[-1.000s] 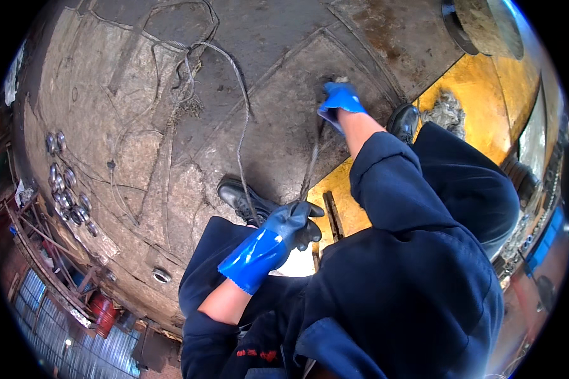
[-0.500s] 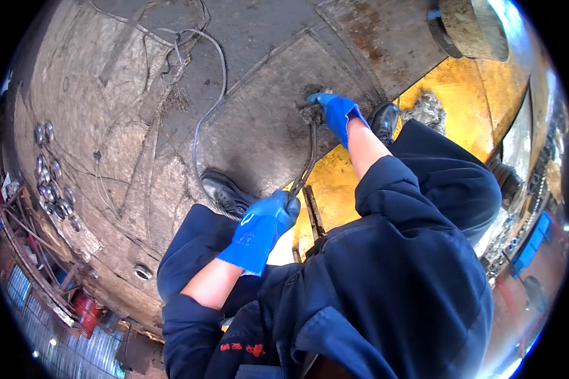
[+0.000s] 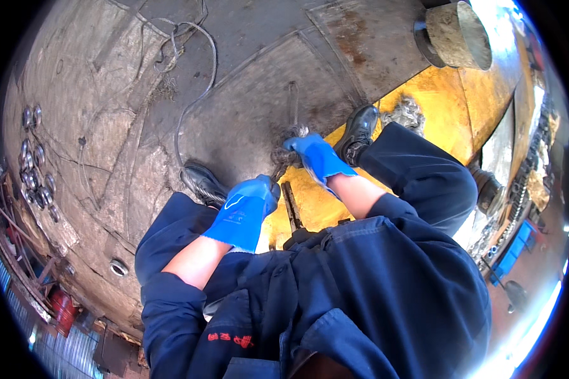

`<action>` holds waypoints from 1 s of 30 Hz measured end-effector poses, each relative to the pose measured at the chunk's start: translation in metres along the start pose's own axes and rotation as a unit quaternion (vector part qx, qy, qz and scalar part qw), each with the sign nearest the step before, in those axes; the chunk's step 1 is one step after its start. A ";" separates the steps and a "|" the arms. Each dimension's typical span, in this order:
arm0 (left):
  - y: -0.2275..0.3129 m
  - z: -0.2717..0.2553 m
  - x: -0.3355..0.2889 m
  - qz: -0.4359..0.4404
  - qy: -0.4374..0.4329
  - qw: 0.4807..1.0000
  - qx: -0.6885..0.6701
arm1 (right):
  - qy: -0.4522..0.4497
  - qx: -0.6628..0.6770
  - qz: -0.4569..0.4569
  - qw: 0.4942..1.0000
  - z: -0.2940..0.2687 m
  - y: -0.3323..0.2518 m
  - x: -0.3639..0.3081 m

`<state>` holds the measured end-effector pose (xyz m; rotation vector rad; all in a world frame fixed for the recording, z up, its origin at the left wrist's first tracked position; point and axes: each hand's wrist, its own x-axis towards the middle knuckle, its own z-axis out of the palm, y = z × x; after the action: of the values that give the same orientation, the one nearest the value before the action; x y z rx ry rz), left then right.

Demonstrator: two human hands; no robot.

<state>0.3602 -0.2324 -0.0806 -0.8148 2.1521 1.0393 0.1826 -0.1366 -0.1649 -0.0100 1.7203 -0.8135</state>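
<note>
Both hands wear blue gloves. My left hand (image 3: 245, 208) is closed around the near end of a grey steel wire rope (image 3: 287, 156), close to my left black shoe (image 3: 202, 183). My right hand (image 3: 317, 156) grips the same rope a little farther out, where its strands bunch into a frayed knot. A thin stretch of the rope runs on across the grey metal floor plate (image 3: 246, 107) beyond the hands. My right black shoe (image 3: 358, 131) stands just right of the right hand, on a yellow-painted patch (image 3: 423, 114).
A loose loop of wire cable (image 3: 189, 69) lies on the floor at the upper left. A large rusty cylinder (image 3: 455, 35) stands at the upper right. Several round metal discs (image 3: 35, 164) line the left edge. A dark flat bar (image 3: 291, 205) lies between my feet.
My right hand has pulled back from far out on the floor toward my body and gathered the rope. The hands are now close together. The view has swung downward over my legs.
</note>
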 end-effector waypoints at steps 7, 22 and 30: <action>0.005 -0.006 0.015 -0.053 -0.033 0.998 0.026 | 0.123 -0.351 0.059 0.926 -0.005 -0.020 0.120; -0.015 -0.001 0.017 -0.010 -0.095 0.989 0.115 | 0.012 -0.010 -0.007 1.000 -0.012 0.006 0.090; -0.001 -0.012 0.014 -0.007 -0.111 0.988 0.110 | 0.059 -0.101 0.140 0.983 0.010 -0.009 0.023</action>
<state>0.3498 -0.2462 -0.0854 -0.5822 2.0228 0.8246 0.1798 -0.1575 -0.1809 0.1415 1.8584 -0.4368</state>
